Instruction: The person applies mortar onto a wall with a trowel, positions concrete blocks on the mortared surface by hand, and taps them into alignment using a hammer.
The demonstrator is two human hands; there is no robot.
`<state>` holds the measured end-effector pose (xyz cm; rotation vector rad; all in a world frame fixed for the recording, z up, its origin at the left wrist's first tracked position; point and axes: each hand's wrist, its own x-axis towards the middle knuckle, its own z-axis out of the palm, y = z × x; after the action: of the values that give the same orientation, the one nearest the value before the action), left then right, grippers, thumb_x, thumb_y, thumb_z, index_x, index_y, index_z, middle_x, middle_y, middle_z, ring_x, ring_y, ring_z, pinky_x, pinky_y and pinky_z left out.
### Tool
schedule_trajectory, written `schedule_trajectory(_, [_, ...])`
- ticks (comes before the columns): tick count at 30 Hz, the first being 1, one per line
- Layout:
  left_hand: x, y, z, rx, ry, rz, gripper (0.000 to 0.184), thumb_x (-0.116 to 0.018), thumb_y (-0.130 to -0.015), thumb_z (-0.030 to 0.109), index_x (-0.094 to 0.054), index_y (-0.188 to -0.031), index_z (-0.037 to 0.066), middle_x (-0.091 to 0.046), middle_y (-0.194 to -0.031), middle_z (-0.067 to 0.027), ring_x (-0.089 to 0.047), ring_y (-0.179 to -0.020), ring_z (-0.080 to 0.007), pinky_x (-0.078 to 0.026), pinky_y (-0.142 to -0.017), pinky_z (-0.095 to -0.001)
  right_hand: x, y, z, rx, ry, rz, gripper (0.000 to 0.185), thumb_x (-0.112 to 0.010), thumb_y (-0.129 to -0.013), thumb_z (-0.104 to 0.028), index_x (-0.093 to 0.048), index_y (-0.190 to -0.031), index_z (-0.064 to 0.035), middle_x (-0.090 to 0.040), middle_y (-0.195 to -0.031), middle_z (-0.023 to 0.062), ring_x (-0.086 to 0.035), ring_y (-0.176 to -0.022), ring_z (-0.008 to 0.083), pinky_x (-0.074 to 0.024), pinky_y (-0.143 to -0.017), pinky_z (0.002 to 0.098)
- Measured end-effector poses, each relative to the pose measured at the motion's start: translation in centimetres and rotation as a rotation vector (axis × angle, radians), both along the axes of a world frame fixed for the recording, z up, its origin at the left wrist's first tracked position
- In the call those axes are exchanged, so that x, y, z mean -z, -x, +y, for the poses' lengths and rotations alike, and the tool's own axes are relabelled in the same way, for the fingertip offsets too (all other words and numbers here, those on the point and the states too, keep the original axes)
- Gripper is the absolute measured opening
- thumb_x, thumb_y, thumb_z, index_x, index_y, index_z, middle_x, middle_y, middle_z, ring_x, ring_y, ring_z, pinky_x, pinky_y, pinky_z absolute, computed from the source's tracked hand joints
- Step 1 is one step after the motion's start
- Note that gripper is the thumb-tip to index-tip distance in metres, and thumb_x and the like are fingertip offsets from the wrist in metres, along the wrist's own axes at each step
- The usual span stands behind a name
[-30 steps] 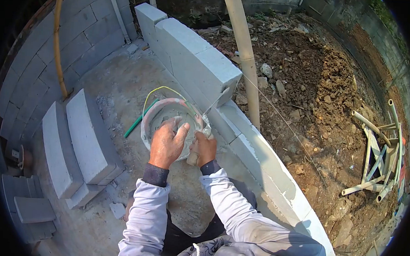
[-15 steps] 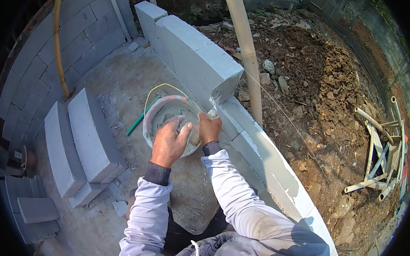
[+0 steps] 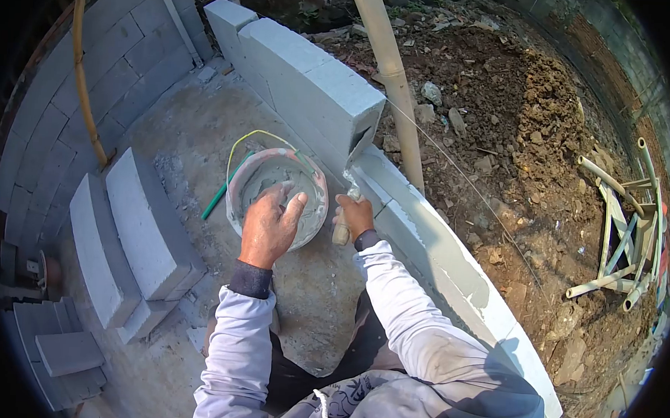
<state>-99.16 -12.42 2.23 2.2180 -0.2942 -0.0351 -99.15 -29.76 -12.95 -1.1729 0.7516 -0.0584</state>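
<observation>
A round bucket point(image 3: 318, 201) with a yellow handle holds wet grey mortar point(image 3: 300, 179). My left hand point(image 3: 270, 222) is over its near left side, thumb apart from the fingers, whose tips are close to the mortar; nothing shows in its grasp. Right of the bucket, my right hand point(image 3: 355, 216) is wrapped round the handle of a trowel point(image 3: 341, 230). The trowel's mortar-smeared metal part points up toward the end of a raised light block point(image 3: 318, 77) on the low wall. Its blade is seen nearly edge-on beside that block's end face.
Light blocks point(image 3: 143, 227) are stacked on the floor at left, with smaller pieces point(image 3: 67, 353) below. The low wall point(image 3: 452, 266) runs down the right side, with a bamboo pole point(image 3: 391, 77) and a string beyond it. A green stick point(image 3: 224, 189) lies beside the bucket.
My right hand with the trowel has moved right, away from the bucket and my left hand, toward the low wall. My left hand stays over the bucket. The view has shifted slightly.
</observation>
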Motion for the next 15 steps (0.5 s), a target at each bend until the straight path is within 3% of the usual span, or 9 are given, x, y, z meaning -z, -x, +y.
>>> schedule_trajectory(6, [0.2, -0.5, -1.4, 0.018, -0.021, -0.029, 0.043, -0.062, -0.087, 0.031, -0.063, -0.109, -0.006, -0.066, -0.097, -0.0242, -0.067, -0.077, -0.0303, -0.051, -0.070, -0.0365, 1.3, 7.2, 2.0, -0.304, -0.103, -0.007, 0.030, -0.068, -0.078, -0.020, -0.061, -0.099, 0.0010, -0.060, -0.075, 0.0076, -0.061, -0.060, 0.0175, -0.0506, -0.048, 0.0317])
schedule_trajectory(8, [0.6, -0.7, -2.1, 0.066, -0.032, -0.065, 0.043, -0.061, -0.089, 0.030, -0.062, -0.110, -0.006, -0.066, -0.098, -0.0239, -0.067, -0.081, -0.0305, -0.050, -0.073, -0.0363, 0.4, 10.2, 0.7, -0.333, 0.045, 0.034, 0.034, -0.069, -0.077, -0.022, -0.060, -0.098, 0.0025, -0.062, -0.077, 0.0111, -0.063, -0.063, 0.0220, -0.0518, -0.054, 0.0350])
schedule_trajectory(9, [0.2, -0.6, -2.6, 0.070, -0.005, 0.062, 0.042, -0.060, -0.089, 0.030, -0.062, -0.110, -0.006, -0.067, -0.099, -0.0230, -0.067, -0.084, -0.0295, -0.050, -0.075, -0.0361, 0.1, 11.8, -0.2, -0.353, 0.123, 0.060, 0.036, -0.069, -0.076, -0.024, -0.060, -0.098, 0.0032, -0.064, -0.078, 0.0128, -0.064, -0.064, 0.0243, -0.0524, -0.056, 0.0366])
schedule_trajectory(10, [0.4, -0.5, -2.8, 0.078, -0.030, 0.052, 0.042, -0.060, -0.090, 0.030, -0.062, -0.111, -0.006, -0.067, -0.100, -0.0228, -0.067, -0.084, -0.0287, -0.050, -0.076, -0.0354, 0.4, 13.2, -1.7, -0.376, 0.434, 0.083, 0.039, -0.069, -0.074, -0.027, -0.057, -0.094, 0.0045, -0.065, -0.081, 0.0209, -0.064, -0.071, 0.0358, -0.0511, -0.066, 0.0421])
schedule_trajectory(13, [0.8, -0.3, -3.8, 0.100, -0.077, 0.066, 0.043, -0.061, -0.091, 0.030, -0.061, -0.113, -0.006, -0.067, -0.103, -0.0221, -0.067, -0.088, -0.0266, -0.050, -0.078, -0.0335, -1.6, 18.4, -6.6, -0.350, 0.671, 0.145, 0.043, -0.069, -0.072, -0.031, -0.054, -0.093, 0.0040, -0.063, -0.084, 0.0273, -0.062, -0.082, 0.0440, -0.0482, -0.074, 0.0455])
schedule_trajectory(15, [2.1, -0.2, -4.2, 0.143, -0.074, 0.068, 0.043, -0.061, -0.091, 0.030, -0.061, -0.114, -0.007, -0.067, -0.104, -0.0216, -0.067, -0.090, -0.0264, -0.050, -0.080, -0.0333, -1.3, 22.7, -9.1, -0.219, 0.659, 0.184, 0.043, -0.069, -0.073, -0.031, -0.053, -0.096, 0.0024, -0.062, -0.085, 0.0278, -0.061, -0.085, 0.0456, -0.0483, -0.073, 0.0462])
